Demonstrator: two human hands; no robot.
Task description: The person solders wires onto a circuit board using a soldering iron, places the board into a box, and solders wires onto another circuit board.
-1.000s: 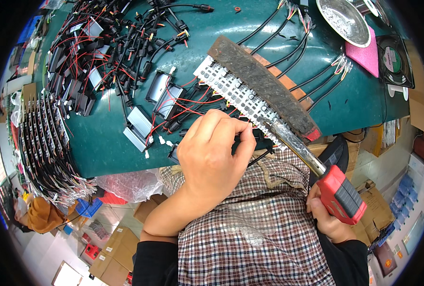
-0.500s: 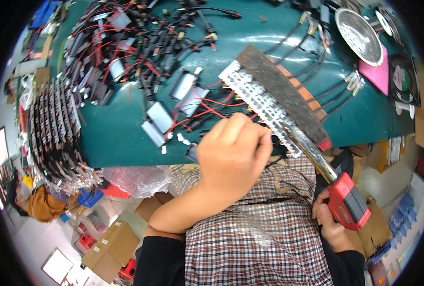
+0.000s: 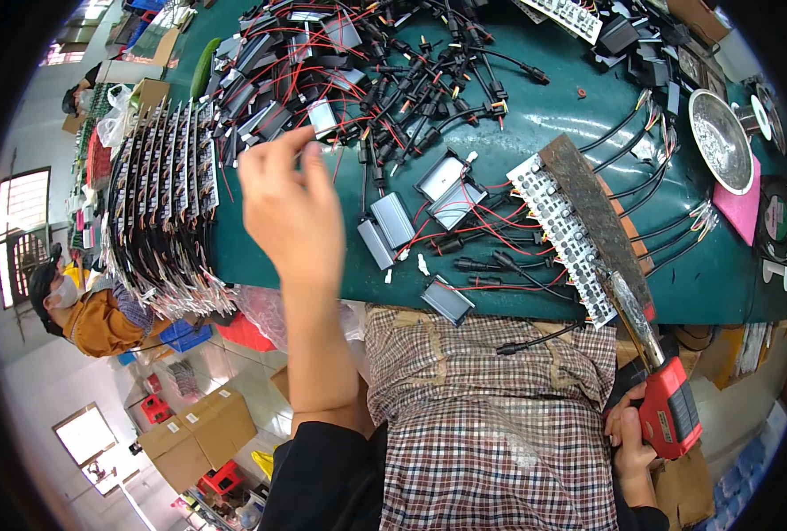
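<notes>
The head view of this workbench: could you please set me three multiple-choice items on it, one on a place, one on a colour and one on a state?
1. Where is the left hand?
A. Raised over the pile of wired modules
B. Flat on the checked apron
C. Inside the metal dish

2. What colour is the body of the soldering gun?
A. Blue
B. Red
C. Yellow

3. What is the state of the right hand?
A. Open and empty
B. Closed around the soldering gun's handle
C. Resting in the metal dish

Answers:
1. A, since the hand is lifted above the green table beside the tangle of red and black wires.
2. B, the housing shows red with a dark grip.
3. B, the fingers wrap the handle at the table's near edge.
</notes>
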